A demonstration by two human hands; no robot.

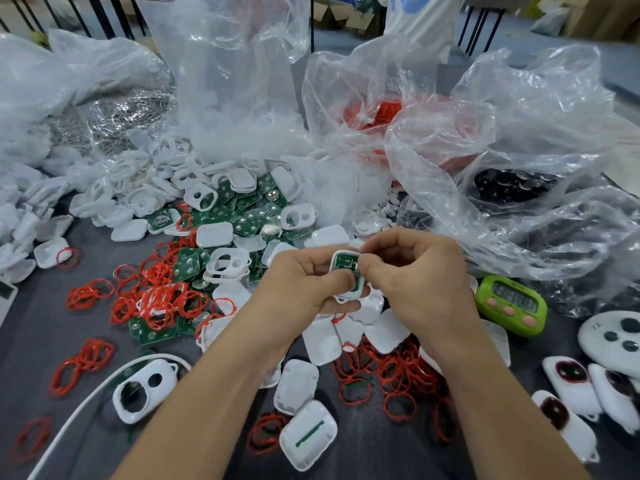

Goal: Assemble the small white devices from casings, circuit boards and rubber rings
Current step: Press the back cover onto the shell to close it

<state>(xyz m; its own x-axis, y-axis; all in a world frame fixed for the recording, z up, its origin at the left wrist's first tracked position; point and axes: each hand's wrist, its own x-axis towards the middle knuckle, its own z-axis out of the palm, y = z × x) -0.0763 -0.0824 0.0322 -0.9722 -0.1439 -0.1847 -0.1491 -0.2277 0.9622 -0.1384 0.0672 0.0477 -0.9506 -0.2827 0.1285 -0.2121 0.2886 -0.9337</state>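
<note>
My left hand (301, 282) grips a small white casing (341, 262) with a green circuit board seated inside it, held above the table's middle. My right hand (412, 271) pinches the casing's right edge with thumb and forefinger curled over the board. Loose white casings (221, 233), green circuit boards (242, 223) and red rubber rings (162, 299) lie heaped on the grey table behind and left of my hands. More red rings (394, 375) and casing halves (298, 386) lie below my hands.
Crumpled clear plastic bags (502, 168) rise at the back and right. A green digital timer (510, 304) stands right of my hands. Finished white devices (571, 386) lie at the right edge. A white cable (86, 400) curves at the lower left.
</note>
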